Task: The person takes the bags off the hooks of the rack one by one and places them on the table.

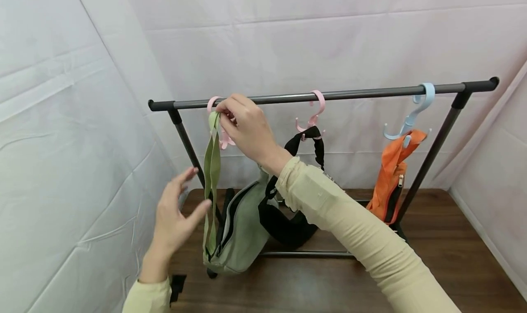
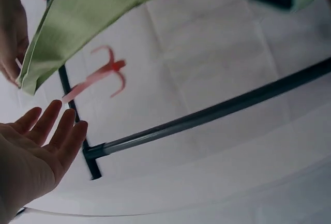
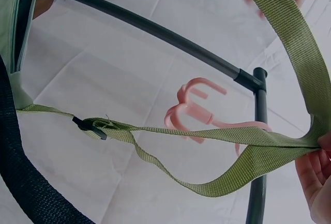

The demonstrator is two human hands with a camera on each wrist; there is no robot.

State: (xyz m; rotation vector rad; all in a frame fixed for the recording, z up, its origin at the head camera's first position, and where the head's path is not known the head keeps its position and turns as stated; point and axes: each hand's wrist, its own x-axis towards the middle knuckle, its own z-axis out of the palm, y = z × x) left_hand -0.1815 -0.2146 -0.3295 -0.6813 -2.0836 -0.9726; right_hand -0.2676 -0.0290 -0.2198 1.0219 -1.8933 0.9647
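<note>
Right hand [image 1: 247, 125] pinching olive-green webbing strap [image 1: 212, 166] by far-left pink plastic hook [image 1: 222, 139] on dark metal rail [image 1: 329, 94], keeping green fabric bag [image 1: 243, 226] hanging; left hand [image 1: 174, 217] open-fingered, empty, beside strap.

A garment rack [image 1: 329, 94] stands on a wooden table [image 1: 444, 240]. Three hooks hang along its rail. At the leftmost hook [image 1: 222, 139] the right hand [image 1: 247, 125] pinches a waist bag's strap [image 1: 212, 166]. The left hand [image 1: 174, 217] hovers left of the strap, below the rail.
</note>
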